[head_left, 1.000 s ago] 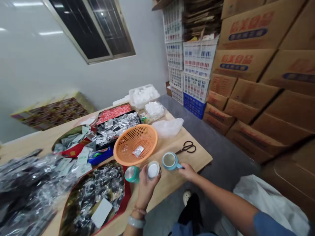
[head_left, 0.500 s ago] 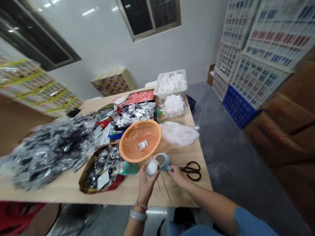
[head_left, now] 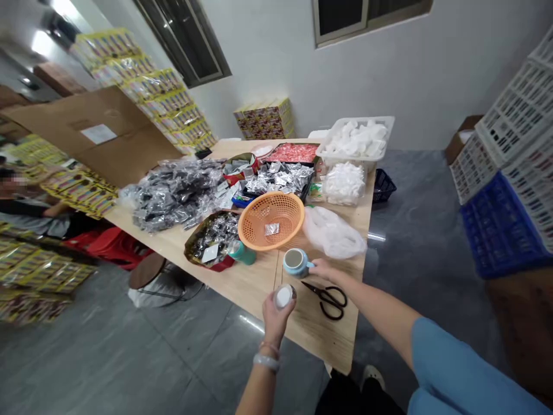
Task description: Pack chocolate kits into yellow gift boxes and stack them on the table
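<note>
My left hand (head_left: 275,317) is wrapped round a small round container with a white top (head_left: 284,296), held near the table's front edge. A pale blue mug (head_left: 295,263) stands upright on the table, a little beyond that container and apart from it. Its handle is in the closed fingers of my right hand (head_left: 322,269). What the mug holds I cannot make out. Black-handled scissors (head_left: 332,302) lie just on the near side of my right hand. An orange perforated basket (head_left: 287,235) with one silver packet (head_left: 272,229) in it is behind the mug.
A teal bottle (head_left: 242,252) lies beside a red-edged bag of silver packets (head_left: 218,236). To the right of the basket is a white plastic bag (head_left: 334,230). White tubs (head_left: 356,153) stand at the back. Blue crates (head_left: 496,225) are on the floor at right. A person (head_left: 38,210) sits far left.
The view has swung left, bringing in more floor and the seated person. My left hand has drawn the container away from the mug toward the table's front edge. My right hand still grips the handle.
</note>
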A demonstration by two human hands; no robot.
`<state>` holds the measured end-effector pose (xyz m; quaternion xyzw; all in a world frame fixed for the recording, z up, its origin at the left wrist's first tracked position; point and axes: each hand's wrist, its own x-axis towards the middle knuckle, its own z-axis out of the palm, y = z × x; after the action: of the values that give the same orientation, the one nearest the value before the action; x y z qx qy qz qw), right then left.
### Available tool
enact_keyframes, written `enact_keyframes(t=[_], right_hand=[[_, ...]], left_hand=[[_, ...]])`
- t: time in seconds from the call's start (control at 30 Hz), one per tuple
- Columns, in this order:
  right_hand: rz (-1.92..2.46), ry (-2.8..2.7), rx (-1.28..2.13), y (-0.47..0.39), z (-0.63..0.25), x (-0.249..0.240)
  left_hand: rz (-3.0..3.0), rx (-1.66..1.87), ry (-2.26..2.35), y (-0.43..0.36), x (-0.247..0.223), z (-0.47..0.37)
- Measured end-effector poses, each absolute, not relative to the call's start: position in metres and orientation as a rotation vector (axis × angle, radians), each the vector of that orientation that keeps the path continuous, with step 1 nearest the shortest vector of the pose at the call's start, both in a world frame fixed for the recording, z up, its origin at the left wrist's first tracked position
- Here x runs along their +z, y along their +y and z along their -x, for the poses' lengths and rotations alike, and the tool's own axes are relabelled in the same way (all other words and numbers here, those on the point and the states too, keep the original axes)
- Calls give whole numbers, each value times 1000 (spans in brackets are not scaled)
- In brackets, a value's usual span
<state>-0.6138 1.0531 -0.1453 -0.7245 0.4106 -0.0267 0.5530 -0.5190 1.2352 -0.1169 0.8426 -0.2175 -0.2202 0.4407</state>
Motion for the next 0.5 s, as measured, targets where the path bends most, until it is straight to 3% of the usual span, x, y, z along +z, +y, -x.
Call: enact_keyframes(t=[0.27,0.5], right_hand=[[1880,1230,-127,1067,633,-122],[2480,1171,65,1139,680,-154]], left_hand=[[-2257,-557,-504,1215,-137,513],[-2240,-597,-461,1234,-151,507]])
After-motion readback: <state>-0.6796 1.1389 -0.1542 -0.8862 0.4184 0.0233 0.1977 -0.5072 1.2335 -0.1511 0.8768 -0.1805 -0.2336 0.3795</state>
